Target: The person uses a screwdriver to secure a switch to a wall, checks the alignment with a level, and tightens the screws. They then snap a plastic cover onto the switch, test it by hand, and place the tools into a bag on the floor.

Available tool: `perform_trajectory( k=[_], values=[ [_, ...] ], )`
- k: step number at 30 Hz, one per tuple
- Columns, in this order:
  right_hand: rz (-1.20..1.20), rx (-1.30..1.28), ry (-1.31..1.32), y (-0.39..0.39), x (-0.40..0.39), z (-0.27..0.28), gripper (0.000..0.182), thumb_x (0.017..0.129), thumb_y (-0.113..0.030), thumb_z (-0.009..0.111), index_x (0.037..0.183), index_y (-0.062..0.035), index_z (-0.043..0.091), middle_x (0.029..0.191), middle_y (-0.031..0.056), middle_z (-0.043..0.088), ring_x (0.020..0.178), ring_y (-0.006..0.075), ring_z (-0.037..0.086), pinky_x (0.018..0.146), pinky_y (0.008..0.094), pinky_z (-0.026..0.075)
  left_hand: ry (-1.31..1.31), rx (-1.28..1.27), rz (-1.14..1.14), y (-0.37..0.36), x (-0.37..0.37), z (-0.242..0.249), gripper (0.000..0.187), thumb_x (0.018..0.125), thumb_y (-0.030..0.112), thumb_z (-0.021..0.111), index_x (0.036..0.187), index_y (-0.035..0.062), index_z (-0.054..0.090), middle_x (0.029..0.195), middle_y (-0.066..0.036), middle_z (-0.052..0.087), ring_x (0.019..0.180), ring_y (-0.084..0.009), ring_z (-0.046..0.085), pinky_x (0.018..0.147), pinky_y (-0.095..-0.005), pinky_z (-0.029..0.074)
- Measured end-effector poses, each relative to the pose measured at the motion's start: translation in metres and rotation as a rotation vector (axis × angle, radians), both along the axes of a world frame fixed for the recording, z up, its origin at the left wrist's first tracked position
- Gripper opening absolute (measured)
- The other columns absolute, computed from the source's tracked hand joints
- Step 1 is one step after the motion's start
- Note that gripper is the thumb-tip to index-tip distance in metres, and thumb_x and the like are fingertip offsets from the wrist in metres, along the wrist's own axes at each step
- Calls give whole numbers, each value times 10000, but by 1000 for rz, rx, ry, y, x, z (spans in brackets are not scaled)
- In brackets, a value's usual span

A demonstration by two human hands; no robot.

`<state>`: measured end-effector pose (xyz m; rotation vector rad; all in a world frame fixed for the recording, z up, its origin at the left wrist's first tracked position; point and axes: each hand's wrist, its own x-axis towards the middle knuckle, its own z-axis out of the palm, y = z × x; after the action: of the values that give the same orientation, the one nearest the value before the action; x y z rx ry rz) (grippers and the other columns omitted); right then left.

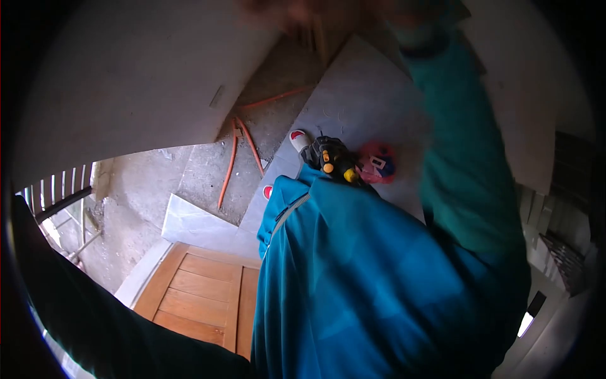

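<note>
My right arm, in a teal sleeve with a dark band at the wrist, is raised to the top of the view. There my right hand (407, 14) is dark and smeared by motion, and its fingers cannot be made out. A further blurred, skin-toned patch at the top edge cannot be assigned to either hand. Nearest to it is a large pale board (132, 82), which spans the upper left. My left arm, in a dark sleeve, reaches out to the left edge; its hand is not distinguishable. Black-and-yellow tools (333, 165) show at the front of my teal jacket (360, 271).
An orange hose (230, 167) lies on the rough concrete floor. Pale sheets (202, 218) lie underfoot, with a pink bag (380, 163) beside the tools. A wooden panelled door (199, 284) is at lower left. Railings (60, 189) stand at left, another pale panel (524, 88) at right.
</note>
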<state>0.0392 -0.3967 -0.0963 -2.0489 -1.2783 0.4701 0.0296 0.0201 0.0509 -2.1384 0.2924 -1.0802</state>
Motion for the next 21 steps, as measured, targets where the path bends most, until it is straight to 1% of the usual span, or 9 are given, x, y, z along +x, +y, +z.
perform_trajectory(
  k=[2,3,5,6,12,14,15,20,21],
  values=[
    [6,-145,152,-58,-24,-96,184,845,-172,609,999,-74,596,793,74,603,707,212,605,633,337,493,55,115,718,33,25,50,1313,656,789,599,1450,-66,-2,1514,-284,63,1388,-493,23,1027,-729,-9],
    [49,-430,174,-79,-41,-121,256,803,-149,630,1039,-74,563,876,41,567,798,180,581,680,296,479,63,114,731,23,21,32,1313,656,789,599,1450,-66,-2,1514,-284,63,1388,-493,23,1027,-729,-9],
    [145,-479,399,-104,-90,-135,423,718,-119,677,1112,-75,531,1072,105,538,920,259,595,755,365,493,60,-80,-47,-21,2,-19,1317,652,792,600,1450,-64,-5,1516,-280,61,1387,-496,21,1026,-730,-12],
    [147,-471,537,-105,-116,-130,480,672,-111,694,1123,-68,534,1135,139,537,949,313,589,805,401,488,64,-81,-46,-26,-1,-23,1317,652,792,600,1450,-64,-5,1516,-280,61,1387,-496,21,1026,-730,-12],
    [30,-309,-21,-77,-201,-147,413,737,-240,689,1099,-71,584,1153,186,541,958,394,597,786,472,494,71,-110,140,-32,-9,-24,1304,679,815,544,1455,-50,-50,1532,-258,23,1386,-505,-2,1022,-733,-20],
    [-10,-567,-232,-69,-207,-170,290,764,-278,654,971,-75,660,1054,192,598,854,389,628,709,467,513,43,-101,156,-18,-4,-28,1294,683,828,517,1463,-37,-47,1539,-253,-19,1395,-489,-34,1022,-734,-22],
    [-37,-585,-314,-68,-207,-184,171,765,-214,623,847,-78,689,885,172,644,749,346,643,649,430,522,20,-97,159,-20,-3,-30,1294,683,828,517,1463,-37,-47,1539,-253,-19,1395,-489,-34,1022,-734,-22],
    [-181,-605,-263,-71,-220,-215,132,739,-129,577,805,-55,665,731,165,641,716,317,636,640,422,525,-35,-32,308,-19,-12,-45,1103,809,790,342,1474,-18,-10,1552,-224,-45,1410,-450,-67,1045,-717,5],
    [-181,-611,-273,-70,-222,-214,137,733,-148,605,815,-56,665,746,164,643,746,320,635,651,431,526,-126,-163,84,-13,-14,-54,1065,710,609,589,1471,35,114,1552,-152,70,1426,-373,25,1094,-644,-7]
  ],
)
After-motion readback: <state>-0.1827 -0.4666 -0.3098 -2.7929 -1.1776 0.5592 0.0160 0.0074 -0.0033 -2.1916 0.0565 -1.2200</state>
